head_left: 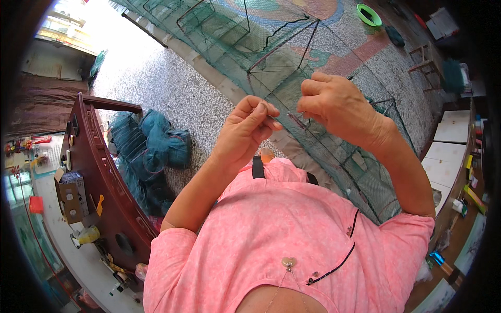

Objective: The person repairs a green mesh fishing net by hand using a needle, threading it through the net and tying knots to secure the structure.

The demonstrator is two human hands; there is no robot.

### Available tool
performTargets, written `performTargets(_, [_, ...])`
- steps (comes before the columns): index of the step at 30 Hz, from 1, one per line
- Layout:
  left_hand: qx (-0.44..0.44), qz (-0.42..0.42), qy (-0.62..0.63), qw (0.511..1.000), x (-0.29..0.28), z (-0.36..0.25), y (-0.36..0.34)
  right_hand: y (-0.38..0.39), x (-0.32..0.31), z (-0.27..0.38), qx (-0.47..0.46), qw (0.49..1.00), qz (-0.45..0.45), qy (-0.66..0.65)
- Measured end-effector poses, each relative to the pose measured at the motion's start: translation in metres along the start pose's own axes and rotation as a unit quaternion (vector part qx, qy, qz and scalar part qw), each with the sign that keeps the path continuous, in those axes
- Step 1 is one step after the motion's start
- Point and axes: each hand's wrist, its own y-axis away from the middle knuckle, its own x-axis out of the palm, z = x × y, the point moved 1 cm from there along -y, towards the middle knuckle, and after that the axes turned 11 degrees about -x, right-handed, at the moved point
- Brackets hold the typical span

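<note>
My left hand (250, 120) is raised in front of the pink-shirted body, its thumb and fingers pinched on something small and thin that I cannot make out. A little to its right, my right hand (334, 107) has its fingers curled together, their tips partly hidden, with what they hold unclear. Beneath both hands a long green mesh net (271, 47) with dark rectangular frames stretches diagonally across the floor.
Bundled teal netting (151, 141) lies at left beside a dark red wooden cabinet (99, 172) carrying boxes and small items. A green basin (368, 14), a wooden stool (425, 68) and a white-topped counter (443, 146) stand at right. An orange object (266, 154) sits below the hands.
</note>
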Motion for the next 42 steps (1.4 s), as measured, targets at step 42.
performTargets(42, [0.314,-0.011,-0.537,0.783,0.026,0.008,-0.024,-0.007,-0.111,0.029,-0.021,0.714,-0.486,-0.505])
